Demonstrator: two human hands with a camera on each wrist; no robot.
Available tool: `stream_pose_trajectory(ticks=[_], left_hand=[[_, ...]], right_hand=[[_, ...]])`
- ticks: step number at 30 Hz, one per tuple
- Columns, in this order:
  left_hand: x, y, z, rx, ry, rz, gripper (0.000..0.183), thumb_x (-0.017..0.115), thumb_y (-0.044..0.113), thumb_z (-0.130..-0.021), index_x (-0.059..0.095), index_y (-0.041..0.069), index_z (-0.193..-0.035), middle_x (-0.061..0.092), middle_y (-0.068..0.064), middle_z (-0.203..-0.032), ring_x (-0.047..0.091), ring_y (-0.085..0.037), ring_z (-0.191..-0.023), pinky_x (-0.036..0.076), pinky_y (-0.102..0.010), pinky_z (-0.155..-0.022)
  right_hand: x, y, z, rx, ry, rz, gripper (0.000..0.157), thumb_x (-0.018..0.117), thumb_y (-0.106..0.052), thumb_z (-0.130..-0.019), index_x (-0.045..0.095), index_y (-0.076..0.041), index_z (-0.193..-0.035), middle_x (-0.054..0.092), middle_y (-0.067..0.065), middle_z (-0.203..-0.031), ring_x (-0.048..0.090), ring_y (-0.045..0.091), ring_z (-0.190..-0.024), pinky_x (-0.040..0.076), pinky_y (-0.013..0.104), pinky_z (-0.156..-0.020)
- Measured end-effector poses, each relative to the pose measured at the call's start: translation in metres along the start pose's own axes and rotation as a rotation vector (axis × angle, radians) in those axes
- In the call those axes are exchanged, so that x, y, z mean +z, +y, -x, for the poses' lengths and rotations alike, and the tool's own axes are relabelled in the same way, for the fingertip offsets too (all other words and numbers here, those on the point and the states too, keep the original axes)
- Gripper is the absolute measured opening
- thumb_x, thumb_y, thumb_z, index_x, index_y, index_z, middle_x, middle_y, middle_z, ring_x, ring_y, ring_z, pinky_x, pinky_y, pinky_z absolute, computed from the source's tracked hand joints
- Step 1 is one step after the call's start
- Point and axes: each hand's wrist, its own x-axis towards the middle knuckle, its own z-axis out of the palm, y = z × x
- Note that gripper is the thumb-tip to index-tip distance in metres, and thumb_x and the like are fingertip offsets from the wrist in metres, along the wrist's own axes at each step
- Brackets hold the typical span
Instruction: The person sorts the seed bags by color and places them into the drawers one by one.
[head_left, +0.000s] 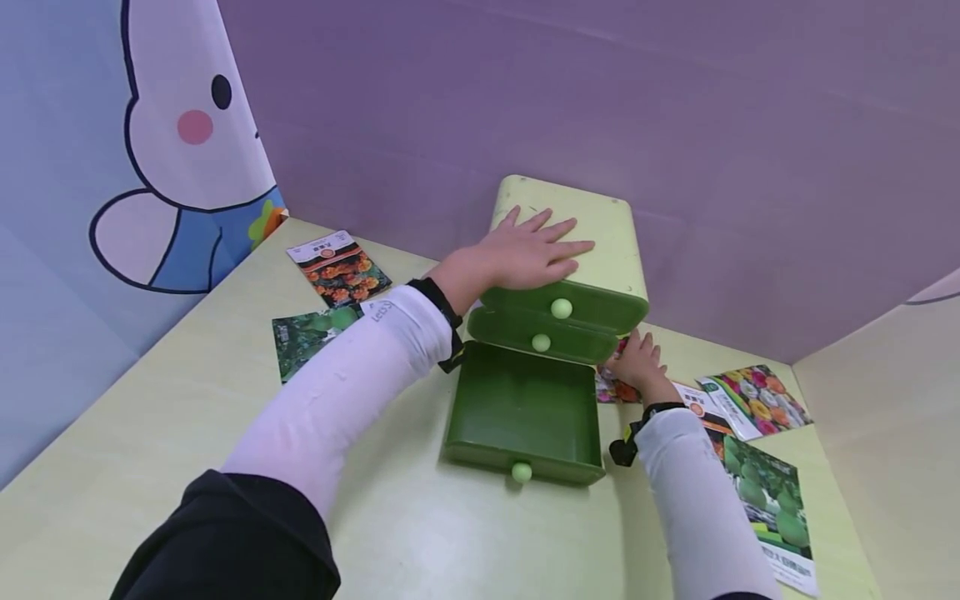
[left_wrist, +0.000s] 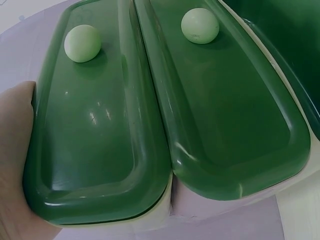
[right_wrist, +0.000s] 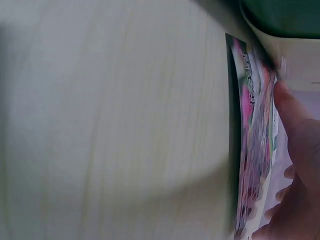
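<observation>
Left hand (head_left: pixel 525 254) flat on the pale top of the green drawer box (head_left: pixel 611 267), with fingers spread wide and no grip on anything. Right hand (head_left: pixel 639 367) low down, just beside the right side of the box, with a thumb stretched toward it; cannot tell whether pinching anything or not. Most important to mind: the box right under the left palm, but to the left of the right thumb. Bottom drawer (head_left: pixel 558 472) pulled out toward the near side, lower than the left fingers, wide from side to side at the front, and closer to the right fingers than to the left. By the right thumb, on the table (head_left: pixel 420 542), a bright flower packet (head_left: pixel 606 390), partly hidden; hard to tell its long way.
</observation>
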Motion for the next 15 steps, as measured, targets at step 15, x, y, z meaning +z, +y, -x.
stream_pose_trajectory(ticks=[15], left_hand=[[0.0,0.0,-0.002,-0.008,-0.006,0.002,0.051,0.009,0.054,-0.097,0.003,0.042,-0.146,-0.003,0.004,-0.157,-0.009,-0.025,-0.139,-0.005,-0.056,-0.112]], right_hand=[[-0.001,-0.001,0.0,0.03,-0.046,0.085,0.097,0.056,-0.05,-0.083,0.017,0.025,-0.132,0.007,0.047,-0.138,0.003,0.06,-0.127,0.015,0.07,-0.104]])
